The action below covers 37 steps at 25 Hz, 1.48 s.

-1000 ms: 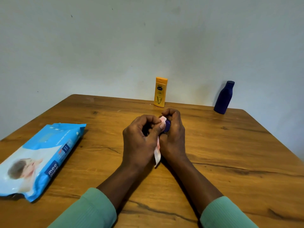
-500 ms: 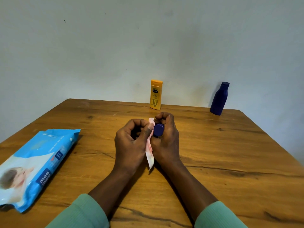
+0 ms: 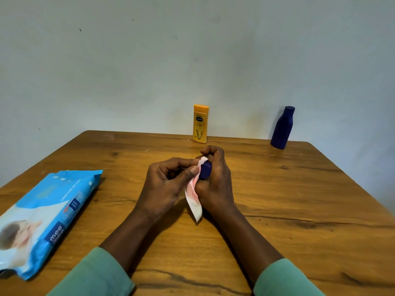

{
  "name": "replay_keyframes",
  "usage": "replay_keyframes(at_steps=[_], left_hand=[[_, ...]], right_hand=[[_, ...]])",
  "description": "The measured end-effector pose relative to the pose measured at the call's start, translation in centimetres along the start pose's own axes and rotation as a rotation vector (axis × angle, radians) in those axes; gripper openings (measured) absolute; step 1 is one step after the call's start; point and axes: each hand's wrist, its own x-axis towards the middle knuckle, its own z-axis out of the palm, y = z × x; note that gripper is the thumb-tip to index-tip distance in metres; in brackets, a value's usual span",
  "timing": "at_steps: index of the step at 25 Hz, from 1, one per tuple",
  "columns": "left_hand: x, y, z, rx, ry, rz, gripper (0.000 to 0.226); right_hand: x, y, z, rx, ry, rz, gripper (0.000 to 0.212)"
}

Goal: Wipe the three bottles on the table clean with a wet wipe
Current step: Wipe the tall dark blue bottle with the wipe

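My right hand (image 3: 215, 184) is closed around a small bottle with a dark blue cap (image 3: 205, 170); only the cap shows above my fingers. My left hand (image 3: 164, 186) pinches a white wet wipe (image 3: 193, 199) against that cap, and the wipe's loose end hangs down between my hands. A yellow lotion bottle (image 3: 200, 123) stands upright at the table's far edge by the wall. A taller dark blue bottle (image 3: 282, 128) stands to its right at the far right corner.
A blue pack of wet wipes (image 3: 42, 216) lies flat on the left side of the wooden table (image 3: 299, 199). A pale wall rises right behind the table's far edge. Green sleeves cover both my forearms.
My hands have stayed together at mid-table. The wipe has shifted on the blue cap, and more of the cap now shows. The camera view has tilted slightly.
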Motion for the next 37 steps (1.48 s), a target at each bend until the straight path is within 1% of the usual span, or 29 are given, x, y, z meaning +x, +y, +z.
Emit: replay_keyframes(at_steps=[3, 5, 7, 9, 10, 12, 14, 16, 18, 19, 22, 24, 26, 28, 30, 34, 35, 37], left_hand=[[0.2, -0.3, 0.1, 0.146, 0.028, 0.109, 0.025], [0.4, -0.3, 0.3, 0.162, 0.032, 0.152, 0.020], [0.5, -0.3, 0.1, 0.156, 0.041, 0.143, 0.019], [0.4, -0.2, -0.3, 0.140, 0.060, 0.100, 0.020], [0.3, -0.1, -0.5, 0.143, 0.069, 0.084, 0.019], [0.5, -0.2, -0.8, 0.188, 0.084, 0.074, 0.016], [0.3, -0.1, -0.8, 0.254, 0.085, 0.086, 0.015], [-0.1, 0.2, -0.4, 0.343, 0.069, 0.146, 0.015], [-0.4, 0.2, 0.0, 0.412, 0.073, 0.190, 0.015], [-0.4, 0.1, 0.3, 0.411, 0.108, 0.172, 0.014], [0.1, -0.4, 0.6, 0.250, 0.254, -0.005, 0.013], [0.1, -0.7, 0.6, 0.227, 0.288, -0.051, 0.012], [-0.2, -0.9, 0.5, 0.277, 0.276, -0.032, 0.012], [-0.5, -1.0, 0.3, 0.287, 0.263, -0.025, 0.012], [-0.1, -1.2, 0.1, 0.229, 0.270, -0.052, 0.012], [0.7, -1.4, -0.2, 0.072, 0.352, -0.118, 0.010], [0.7, -1.4, -0.3, 0.078, 0.339, -0.111, 0.011], [0.5, -1.5, -0.4, 0.136, 0.262, -0.083, 0.013]], right_hand=[[0.1, 0.0, 0.0, -0.047, -0.042, -0.020, 0.063], [0.0, 0.0, 0.1, -0.100, -0.086, -0.040, 0.065], [0.0, 0.0, 0.3, -0.134, -0.082, -0.035, 0.064], [-0.1, -0.1, 0.1, -0.182, -0.046, -0.077, 0.057], [-0.1, 0.0, -0.1, -0.243, -0.015, -0.130, 0.052], [0.1, 0.1, -0.5, -0.458, 0.014, -0.200, 0.040], [0.3, -0.1, -0.6, -0.676, -0.013, -0.193, 0.036], [0.4, -0.3, -0.5, -0.765, -0.069, -0.149, 0.036], [0.5, -0.4, -0.4, -0.771, -0.111, -0.109, 0.041], [0.6, -0.4, -0.3, -0.785, -0.121, -0.101, 0.042], [0.6, -0.6, -0.1, -0.855, -0.134, -0.107, 0.044], [0.4, -0.7, 0.1, -0.866, -0.154, -0.125, 0.044], [0.3, -0.7, 0.0, -0.888, -0.175, -0.131, 0.045], [0.5, -0.7, -0.2, -0.896, -0.147, -0.113, 0.044], [0.8, -0.8, -0.2, -0.855, -0.125, -0.103, 0.045], [0.3, -1.1, 0.2, -0.773, -0.155, -0.156, 0.050], [0.2, -1.2, 0.1, -0.749, -0.132, -0.161, 0.050], [0.2, -1.3, -0.2, -0.708, -0.072, -0.165, 0.046]])
